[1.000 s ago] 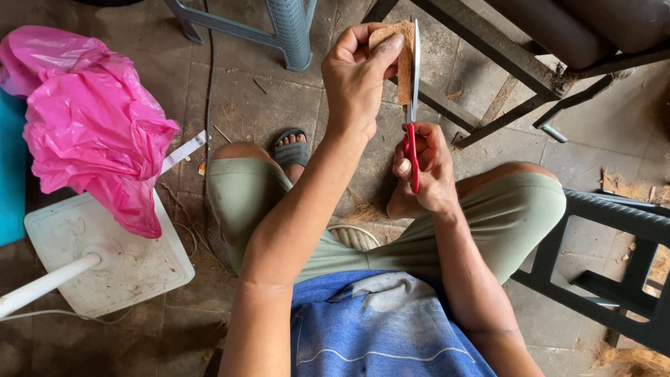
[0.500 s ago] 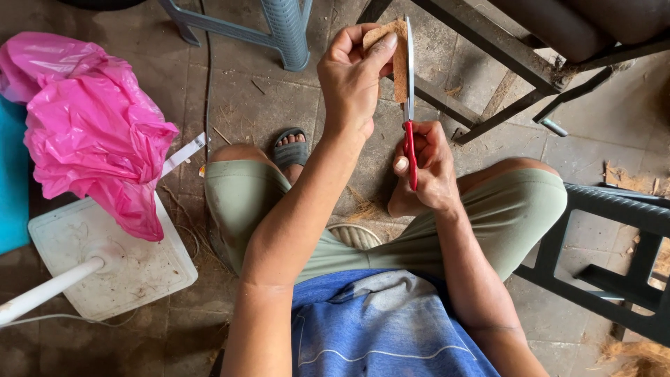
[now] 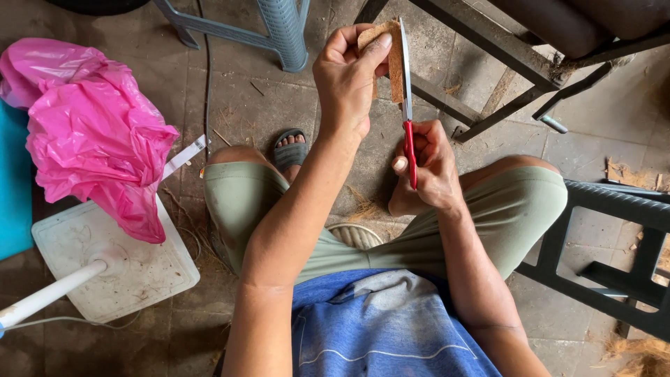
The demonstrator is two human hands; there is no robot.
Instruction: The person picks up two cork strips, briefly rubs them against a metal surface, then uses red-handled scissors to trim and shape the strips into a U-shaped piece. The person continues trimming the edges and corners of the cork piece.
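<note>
Seated low over a stone-tiled floor (image 3: 244, 112), knees spread in olive shorts, blue shirt at the bottom edge of the view. Left hand (image 3: 347, 80) raised near the top centre, fingers (image 3: 373, 47) pinched together on a small brown fibrous piece (image 3: 391, 59), held upright in the air above the floor and between the knees. Right hand (image 3: 426, 171) lower and just to the right, fingers curled shut around the red handles of a pair of scissors (image 3: 407, 105), thumb up beside the handle. Blades pointing straight up, lying against the right edge of the brown piece and touching it; cannot tell whether the blades are parted or together, seen edge-on. One foot in a dark sandal (image 3: 289, 150) visible on the floor between the left arm and the left knee. To the far left, a crumpled pink plastic bag (image 3: 91, 132) resting partly on the white square base (image 3: 112, 272) of a stand, with a white pole running off the lower left corner. A grey-blue plastic stool leg (image 3: 283, 35) at top centre, a dark metal frame (image 3: 502, 63) at top right, a dark plastic stool (image 3: 614, 244) at right. Loose brown fibres scattered on the floor near the feet and in the lower right corner.
</note>
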